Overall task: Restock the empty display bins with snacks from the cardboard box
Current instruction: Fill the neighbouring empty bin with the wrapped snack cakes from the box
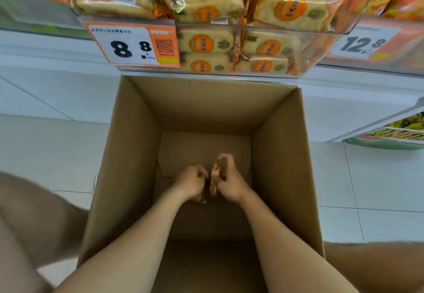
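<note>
A deep open cardboard box (137,145) stands on the floor below the shelf. Both my arms reach down to its bottom. My right hand (230,181) grips a small orange-wrapped snack packet (214,179), held on edge. My left hand (191,182) is curled beside it, its fingers pinching another packet (199,198) that mostly hides under the hand. Above the box, a clear display bin (316,47) holds several stacked packets of pale rice crackers (270,47) with orange round labels.
An orange price tag reading 8.8 (133,44) hangs on the bin's left front, and a 12.8 tag (364,42) sits to the right. White floor tiles (378,178) surround the box. My knees frame the box at lower left and lower right.
</note>
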Motion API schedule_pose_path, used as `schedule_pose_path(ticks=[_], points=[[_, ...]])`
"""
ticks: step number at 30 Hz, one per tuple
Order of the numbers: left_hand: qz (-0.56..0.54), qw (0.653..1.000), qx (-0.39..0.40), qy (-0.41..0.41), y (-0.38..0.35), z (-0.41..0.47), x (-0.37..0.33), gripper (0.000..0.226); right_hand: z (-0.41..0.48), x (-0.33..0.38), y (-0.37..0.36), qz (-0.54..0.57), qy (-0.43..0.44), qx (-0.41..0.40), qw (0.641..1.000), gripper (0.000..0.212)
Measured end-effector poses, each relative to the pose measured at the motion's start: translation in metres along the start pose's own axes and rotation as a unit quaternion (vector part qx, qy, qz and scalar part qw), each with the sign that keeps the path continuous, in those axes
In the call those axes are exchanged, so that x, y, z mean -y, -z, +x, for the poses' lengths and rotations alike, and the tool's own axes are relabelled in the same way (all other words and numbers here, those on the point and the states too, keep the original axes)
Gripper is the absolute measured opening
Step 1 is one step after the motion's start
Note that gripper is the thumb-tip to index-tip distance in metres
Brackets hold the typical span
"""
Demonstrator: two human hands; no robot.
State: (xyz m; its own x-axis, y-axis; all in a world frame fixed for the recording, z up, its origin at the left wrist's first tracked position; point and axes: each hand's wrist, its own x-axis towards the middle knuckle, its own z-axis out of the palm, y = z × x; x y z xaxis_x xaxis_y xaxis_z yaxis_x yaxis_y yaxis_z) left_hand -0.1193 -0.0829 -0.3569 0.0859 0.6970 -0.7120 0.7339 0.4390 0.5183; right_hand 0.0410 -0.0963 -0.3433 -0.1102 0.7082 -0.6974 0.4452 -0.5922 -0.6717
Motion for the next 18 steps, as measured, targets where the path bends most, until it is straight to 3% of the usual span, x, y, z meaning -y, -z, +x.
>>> schedule_pose_path(ticks=[2, 6, 11, 14, 18], points=[[-0.025, 0.999, -0.013, -0.029, 0.014, -0.008, -0.018, 0.028, -0.008, 0.019, 0.009, 0.074, 0.017, -0.02, 0.997, 0.078], [-0.034, 0.995, -0.034, -0.087, 0.051, -0.044, -0.047, 0.021, -0.034, 0.055, 0.033, 0.08, 0.08, -0.081, 0.99, 0.044], [-0.042, 0.984, 0.012, -0.171, 0.094, -0.102, -0.082, 0.037, -0.087, 0.108, 0.066, 0.058, 0.13, -0.068, 0.987, 0.061], [-0.1, 0.977, 0.0, -0.187, 0.115, -0.129, -0.096, 0.026, -0.118, 0.136, 0.078, 0.14, 0.154, -0.044, 0.977, 0.044], [-0.161, 0.96, -0.001, -0.228, 0.14, -0.162, -0.114, 0.02, -0.161, 0.163, 0.082, 0.14, 0.202, -0.038, 0.969, 0.071]])
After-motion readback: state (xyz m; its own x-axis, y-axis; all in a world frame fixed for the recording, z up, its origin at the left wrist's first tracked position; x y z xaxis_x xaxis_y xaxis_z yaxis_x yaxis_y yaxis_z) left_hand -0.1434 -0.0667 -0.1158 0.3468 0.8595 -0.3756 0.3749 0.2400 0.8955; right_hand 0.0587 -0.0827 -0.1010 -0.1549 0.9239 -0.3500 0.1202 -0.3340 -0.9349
